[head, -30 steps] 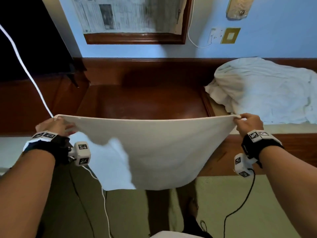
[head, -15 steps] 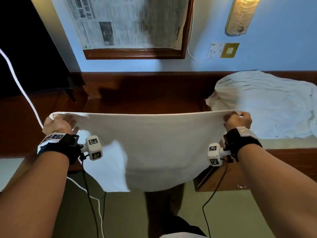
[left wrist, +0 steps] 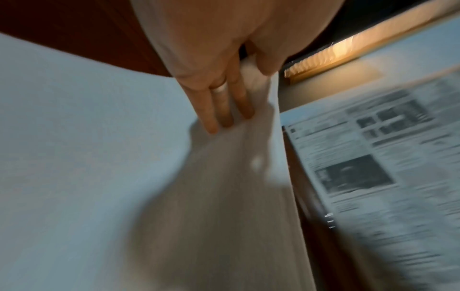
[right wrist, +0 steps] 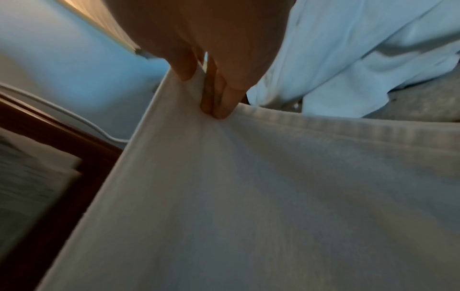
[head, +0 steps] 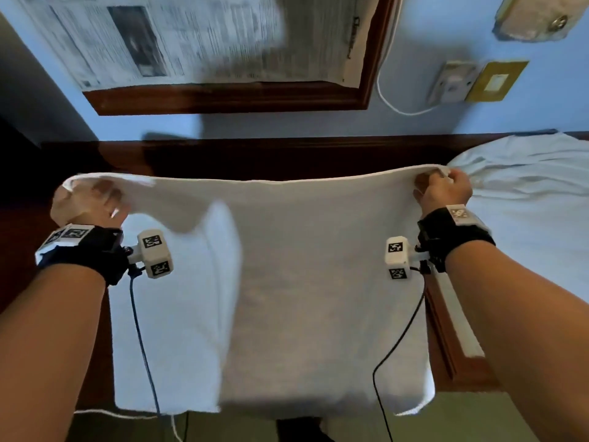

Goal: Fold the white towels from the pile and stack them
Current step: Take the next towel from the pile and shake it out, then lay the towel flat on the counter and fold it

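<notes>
A white towel (head: 302, 282) is stretched wide between my two hands over the dark wooden table (head: 255, 157). My left hand (head: 89, 202) pinches its far left corner, thumb against fingers (left wrist: 224, 110) with the cloth (left wrist: 99, 157) between. My right hand (head: 443, 189) pinches the far right corner, its fingers (right wrist: 219, 98) pressed into the fabric (right wrist: 273, 196). The towel's near edge hangs at the table's front. Under it on the left shows a bluish second layer (head: 165, 330). The pile of white towels (head: 529, 199) lies at the right.
A wooden-framed panel covered with newspaper (head: 197, 43) hangs on the blue wall behind the table. A wall socket with a white cable (head: 452, 81) and a brass plate (head: 497, 81) sit to its right. Black cables (head: 401, 339) run from my wrist cameras.
Both hands have moved forward and up with the towel, carrying its held edge toward the table's back. The cloth now spreads over the table instead of hanging in front of it.
</notes>
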The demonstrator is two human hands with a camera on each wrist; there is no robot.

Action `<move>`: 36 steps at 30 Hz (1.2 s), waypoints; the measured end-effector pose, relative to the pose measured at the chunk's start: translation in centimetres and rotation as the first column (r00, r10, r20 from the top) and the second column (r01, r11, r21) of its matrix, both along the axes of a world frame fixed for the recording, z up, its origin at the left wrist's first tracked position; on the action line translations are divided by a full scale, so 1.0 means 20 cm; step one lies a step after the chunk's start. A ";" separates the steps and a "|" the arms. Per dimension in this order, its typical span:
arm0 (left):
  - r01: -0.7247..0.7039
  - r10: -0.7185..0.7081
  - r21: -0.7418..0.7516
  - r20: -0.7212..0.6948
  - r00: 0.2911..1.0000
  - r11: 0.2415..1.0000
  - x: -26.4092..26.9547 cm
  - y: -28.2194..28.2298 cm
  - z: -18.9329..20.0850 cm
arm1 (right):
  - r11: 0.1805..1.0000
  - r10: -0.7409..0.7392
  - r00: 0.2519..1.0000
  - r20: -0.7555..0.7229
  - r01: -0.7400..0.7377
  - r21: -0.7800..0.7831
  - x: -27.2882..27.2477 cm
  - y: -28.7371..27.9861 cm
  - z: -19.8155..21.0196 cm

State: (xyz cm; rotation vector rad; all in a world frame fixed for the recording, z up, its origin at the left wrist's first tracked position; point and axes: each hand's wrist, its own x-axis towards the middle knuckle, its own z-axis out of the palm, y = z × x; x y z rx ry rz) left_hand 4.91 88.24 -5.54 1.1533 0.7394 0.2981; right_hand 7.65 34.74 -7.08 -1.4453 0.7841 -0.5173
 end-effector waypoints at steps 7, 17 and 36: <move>0.517 -0.283 0.468 -0.482 0.829 0.717 0.04 -0.18 -0.70 | 0.807 0.404 0.760 -0.509 -0.558 -0.193 -0.04 0.22 -0.64; 0.970 -0.133 0.224 -0.968 0.211 -0.092 -0.21 -0.19 -1.22 | 0.145 0.256 0.137 -0.957 -0.984 -0.103 -0.39 0.27 -1.13; 0.961 -0.132 0.197 -0.976 0.173 -0.196 -0.46 -0.17 -1.23 | 0.129 0.221 0.019 -0.975 -0.992 0.010 -0.62 0.24 -1.09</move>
